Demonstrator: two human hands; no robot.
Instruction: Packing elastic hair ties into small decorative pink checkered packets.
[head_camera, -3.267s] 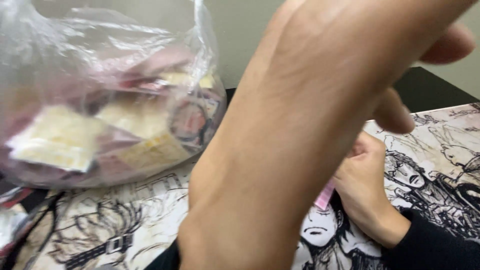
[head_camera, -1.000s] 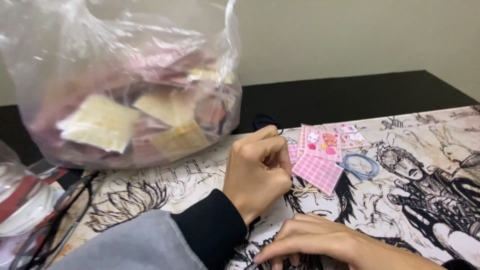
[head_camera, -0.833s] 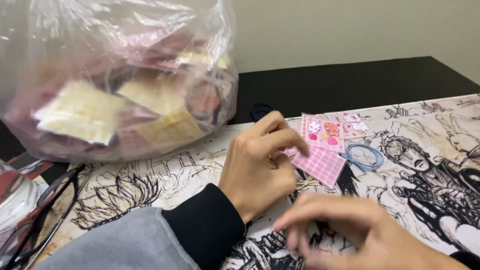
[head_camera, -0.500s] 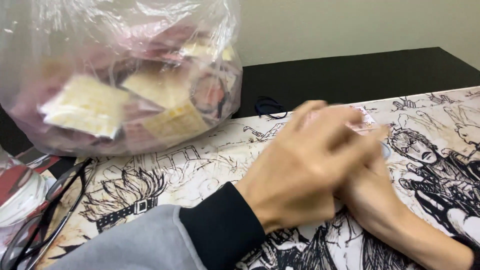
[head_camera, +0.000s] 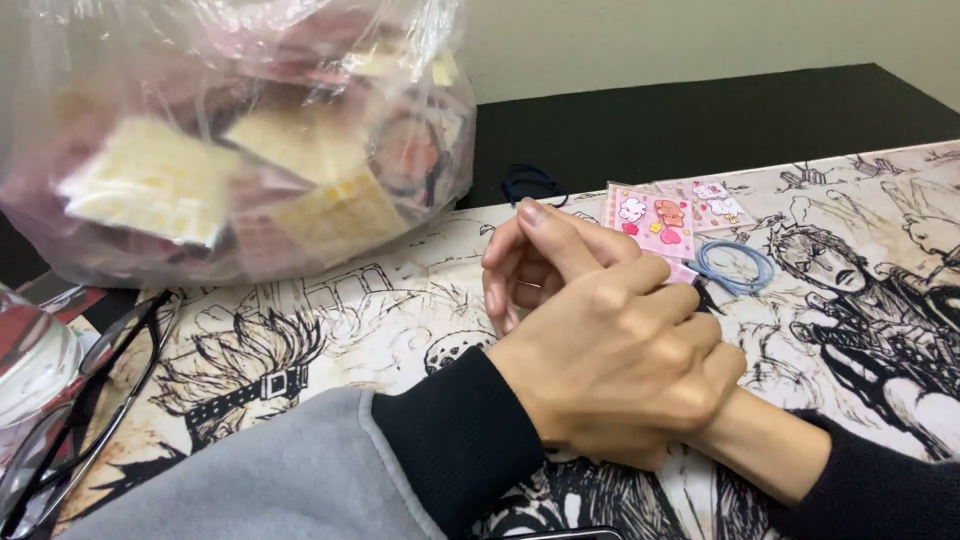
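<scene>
Far left of the hands lie black-framed glasses (head_camera: 70, 410) and a clear plastic bag of yellow and pink packets (head_camera: 230, 140). The left hand (head_camera: 620, 370) lies over the right hand (head_camera: 530, 270) — fingers curled, whether they grip anything is hidden. Just right: pink cartoon sticker sheets (head_camera: 655, 218) and a blue elastic loop (head_camera: 735, 268).

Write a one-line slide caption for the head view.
Left hand crossed over right hand on a comic-print mat, beside pink cards.

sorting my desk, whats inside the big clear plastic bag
Through the clear plastic bag show pale yellow checked packets and pink or reddish ones, piled loosely. The film is creased and glary, so what lies deeper or at the back cannot be made out.
</scene>
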